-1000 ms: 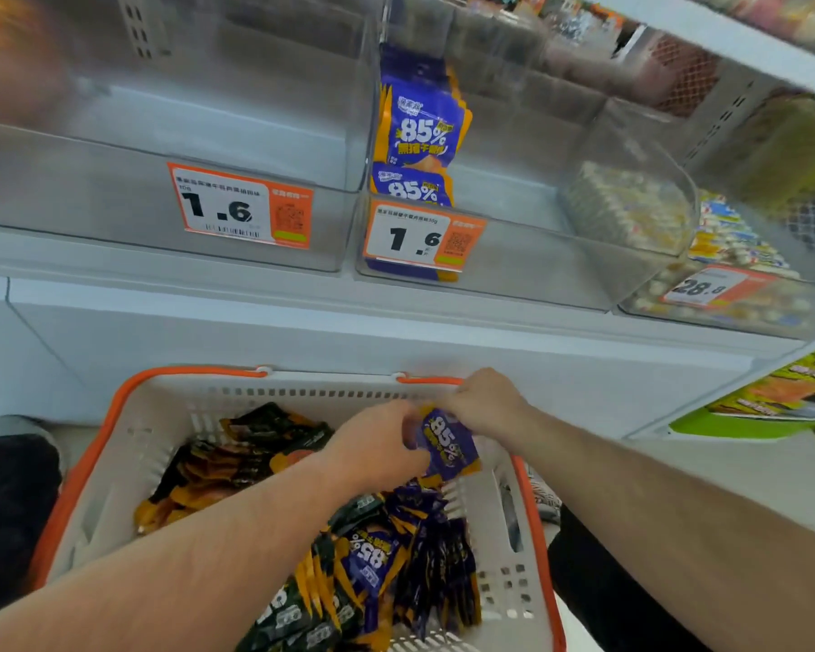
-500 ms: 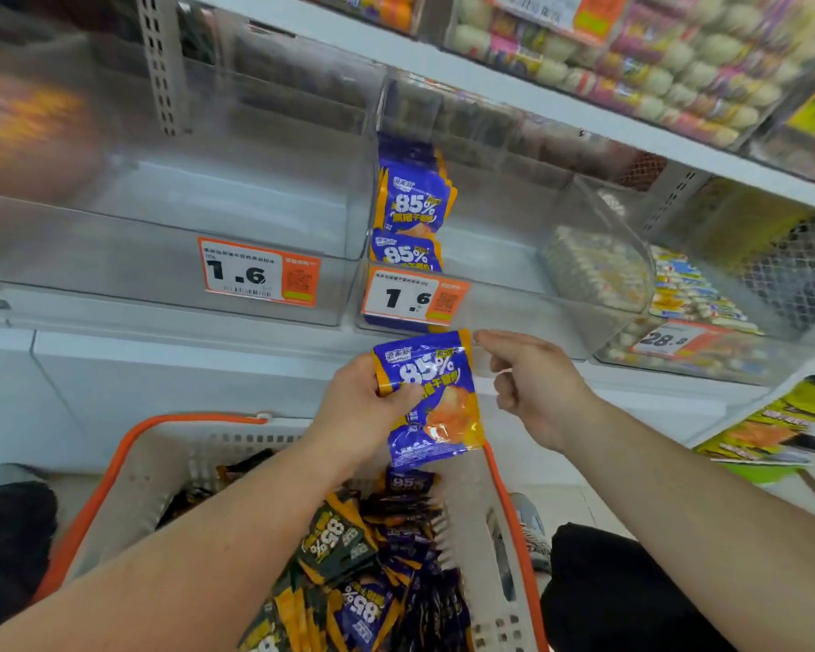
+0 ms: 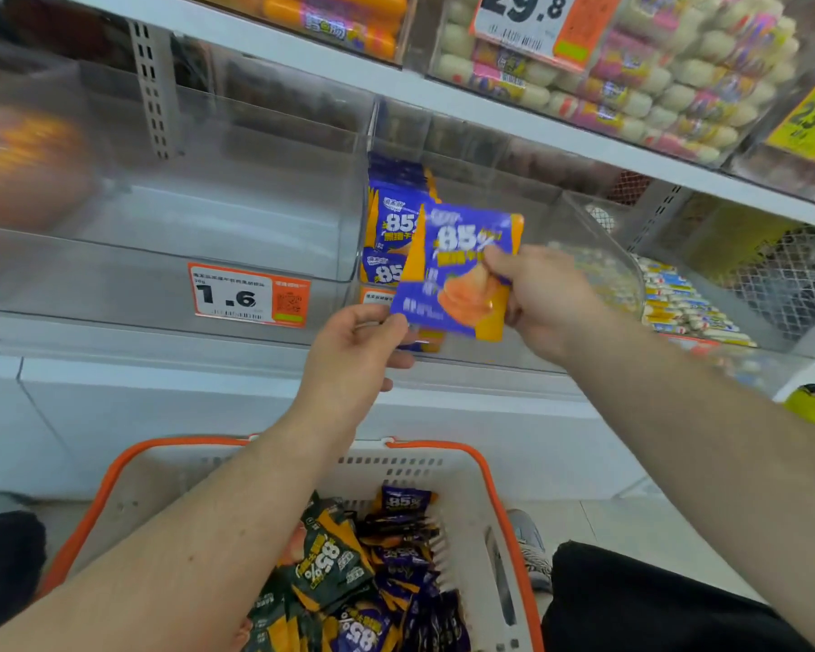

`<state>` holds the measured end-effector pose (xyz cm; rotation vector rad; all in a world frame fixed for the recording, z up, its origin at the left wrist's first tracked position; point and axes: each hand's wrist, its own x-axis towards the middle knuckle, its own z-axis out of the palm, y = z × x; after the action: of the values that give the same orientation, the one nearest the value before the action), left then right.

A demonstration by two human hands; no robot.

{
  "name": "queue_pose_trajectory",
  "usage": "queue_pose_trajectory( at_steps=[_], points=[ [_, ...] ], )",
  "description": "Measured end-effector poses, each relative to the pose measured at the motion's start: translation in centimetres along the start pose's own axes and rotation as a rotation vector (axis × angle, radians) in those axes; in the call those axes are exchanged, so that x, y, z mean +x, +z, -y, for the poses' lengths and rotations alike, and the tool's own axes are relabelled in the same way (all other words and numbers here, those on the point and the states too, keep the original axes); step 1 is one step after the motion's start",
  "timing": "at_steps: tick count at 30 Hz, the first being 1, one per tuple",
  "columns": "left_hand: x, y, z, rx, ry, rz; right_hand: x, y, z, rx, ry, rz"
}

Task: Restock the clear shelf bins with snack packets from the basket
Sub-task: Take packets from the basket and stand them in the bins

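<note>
A purple snack packet (image 3: 462, 275) marked 85% is held up in front of the middle clear bin (image 3: 532, 331). My right hand (image 3: 551, 298) pinches its right side. My left hand (image 3: 354, 355) pinches its lower left corner with the thumb. A few matching purple packets (image 3: 391, 223) stand against that bin's left wall. Below, the white basket with an orange rim (image 3: 504, 510) holds several purple and dark green packets (image 3: 349, 571). My left forearm crosses over the basket.
The clear bin to the left (image 3: 208, 218) carries a 1.6 price tag (image 3: 248, 296). The bin to the right (image 3: 697, 303) holds small wrapped sweets. The shelf above (image 3: 631, 87) is packed with wrapped candies. A white shelf base stands behind the basket.
The purple packet rose from above the basket to the middle bin's front. My right hand closed in and took hold of it. My left hand slid down to its corner.
</note>
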<state>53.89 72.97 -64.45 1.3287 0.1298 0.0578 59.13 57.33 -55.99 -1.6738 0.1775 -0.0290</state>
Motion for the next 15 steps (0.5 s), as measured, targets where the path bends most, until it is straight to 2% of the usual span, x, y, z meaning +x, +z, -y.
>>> queue_pose_trajectory(
  at_steps=[3, 6, 9, 12, 15],
  points=[
    [0.1, -0.1, 0.1, 0.014, -0.016, -0.015, 4.0, 0.4, 1.5, -0.049, -0.028, -0.124],
    [0.2, -0.2, 0.8, 0.033, -0.049, -0.019, 6.6, 1.5, 1.7, -0.211, -0.002, -0.142],
    [0.3, -0.4, 1.4, 0.060, -0.070, -0.013, 8.3, 3.1, 0.8, -0.466, 0.051, -0.039],
    [0.3, -0.5, 1.9, 0.100, -0.083, 0.002, 8.8, 4.6, -0.6, -0.657, 0.202, 0.120],
    [0.5, -0.5, 2.3, 0.132, -0.083, 0.015, 8.4, 5.0, -1.0, -0.835, 0.271, 0.149]
  ],
)
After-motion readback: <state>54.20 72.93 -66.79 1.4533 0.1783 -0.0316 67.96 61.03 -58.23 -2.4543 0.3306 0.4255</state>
